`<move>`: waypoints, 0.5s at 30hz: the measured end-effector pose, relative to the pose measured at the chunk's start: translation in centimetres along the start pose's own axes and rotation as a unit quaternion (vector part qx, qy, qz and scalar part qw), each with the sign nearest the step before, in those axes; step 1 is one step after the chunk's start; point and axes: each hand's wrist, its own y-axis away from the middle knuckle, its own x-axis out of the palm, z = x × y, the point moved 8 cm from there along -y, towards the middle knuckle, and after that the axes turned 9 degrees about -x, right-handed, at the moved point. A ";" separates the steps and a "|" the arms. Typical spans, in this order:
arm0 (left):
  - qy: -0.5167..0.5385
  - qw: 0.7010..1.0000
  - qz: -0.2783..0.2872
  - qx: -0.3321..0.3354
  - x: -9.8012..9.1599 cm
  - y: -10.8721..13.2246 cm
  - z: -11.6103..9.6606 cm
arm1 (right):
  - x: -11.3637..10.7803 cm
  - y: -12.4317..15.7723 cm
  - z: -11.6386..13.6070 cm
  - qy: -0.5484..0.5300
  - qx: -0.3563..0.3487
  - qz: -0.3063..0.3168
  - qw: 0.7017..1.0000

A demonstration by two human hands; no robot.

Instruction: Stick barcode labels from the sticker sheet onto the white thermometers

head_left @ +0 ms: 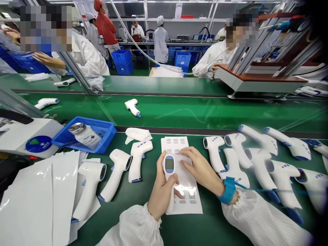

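My left hand (162,191) is wrapped round a white infrared thermometer (169,167), its grey screen facing up and its handle partly hidden by my fingers. Beneath it lies a sheet of printed labels (191,191). My right hand (201,167), with a blue strap on the wrist, rests over the sheet's right side. Its fingers are stretched toward the labels and slightly apart; nothing shows in them. To the left stand out several more thermometers lying on the bench, one of them the nearest thermometer (139,160). Another group of thermometers (235,167) lies beyond my right hand.
A blue tray (109,136) holds a metal-capped bottle (88,136). White sheets (38,201) are stacked at the left. A green conveyor belt (179,111) crosses ahead, carrying a thermometer (132,107). Co-workers in white sit across it. A red-topped fixture (263,83) stands at the right.
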 end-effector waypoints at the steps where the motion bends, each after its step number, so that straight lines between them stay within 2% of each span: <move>1: 0.006 1.000 0.000 -0.004 -0.2 -0.1 0.1 | 0.2 0.7 0.1 -0.012 0.004 -0.006 1.000; 4: 0.033 0.999 -0.007 0.004 -0.8 -0.7 0.2 | 1.2 3.3 1.1 -0.047 0.001 0.001 0.999; 8: 0.027 0.998 -0.050 0.036 -1.6 -1.0 -0.1 | 2.1 5.6 1.9 -0.063 0.012 0.012 0.998; 15: 0.008 0.995 -0.073 0.074 -2.1 -1.0 -0.5 | 2.8 4.5 1.9 -0.053 0.023 0.003 0.998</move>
